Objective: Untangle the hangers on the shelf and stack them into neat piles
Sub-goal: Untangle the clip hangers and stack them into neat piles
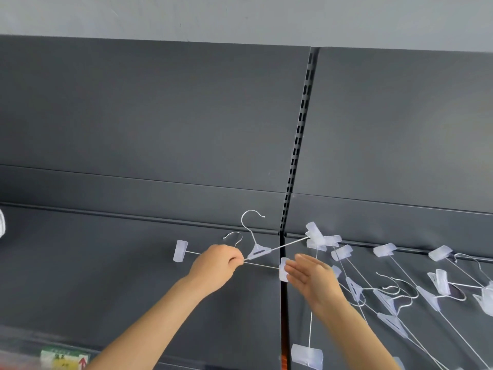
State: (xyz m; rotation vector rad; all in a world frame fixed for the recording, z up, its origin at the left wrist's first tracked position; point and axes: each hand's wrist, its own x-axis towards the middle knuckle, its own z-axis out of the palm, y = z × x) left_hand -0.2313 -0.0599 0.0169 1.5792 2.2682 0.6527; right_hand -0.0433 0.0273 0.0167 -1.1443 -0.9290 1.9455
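Observation:
My left hand [216, 265] grips the middle of a wire clip hanger [260, 265] with translucent plastic clips at both ends; it is held level above the dark shelf [106, 276]. A second hanger [257, 251] with its hook up crosses just behind it, slanting up to the right. My right hand [312, 279] has straight fingers and touches the clip [283, 269] at the held hanger's right end. A tangled heap of more clip hangers [394, 295] lies spread over the right part of the shelf.
The dark grey back panel [160, 129] rises behind the shelf, split by a slotted upright [298, 134]. A price-label strip [64, 360] runs along the shelf's front edge at bottom left. A white object [2, 222] shows at the left edge.

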